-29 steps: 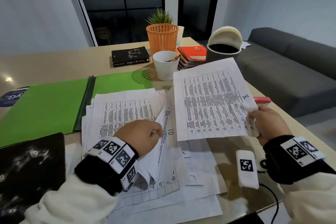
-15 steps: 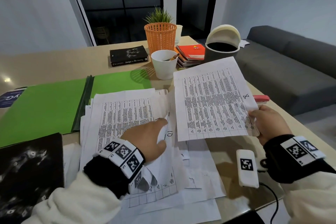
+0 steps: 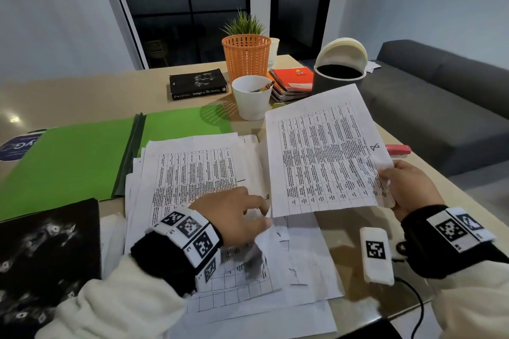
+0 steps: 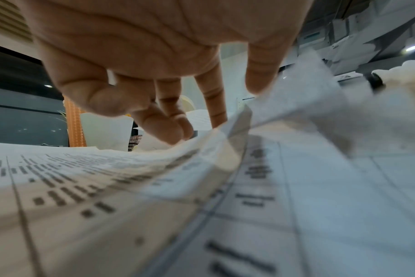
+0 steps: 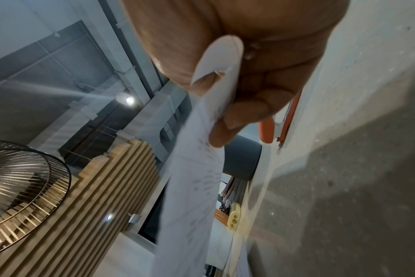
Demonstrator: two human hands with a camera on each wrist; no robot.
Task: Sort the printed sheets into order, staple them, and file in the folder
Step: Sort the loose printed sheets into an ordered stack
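Sorting printed pages at a pale table [image 3: 71, 96], a person pinches one sheet [image 3: 325, 154] by its lower right corner in the right hand [image 3: 407, 187], thumb on top and fingers curled beneath, lifting it clear of the tabletop. A handwritten mark sits near that sheet's right margin. The left hand [image 3: 237, 215] rests on a loose pile of printed sheets [image 3: 192, 173] in front of the body, fingers extended and spread, fingertips [image 4: 178, 131] on the paper beside an upturned page edge; it grips nothing. A white tagged device [image 3: 376, 259] with a black cable lies between the wrists' near side and the table edge. Left of the pile, a green folder [image 3: 77, 157] lies open and flat. A red stapler [image 3: 399, 149] lies just beyond the right hand. Farther back stand a white cup [image 3: 252, 102], an orange mesh basket [image 3: 246, 55], a black book [image 3: 198, 84] and stacked spiral notebooks [image 3: 293, 81].
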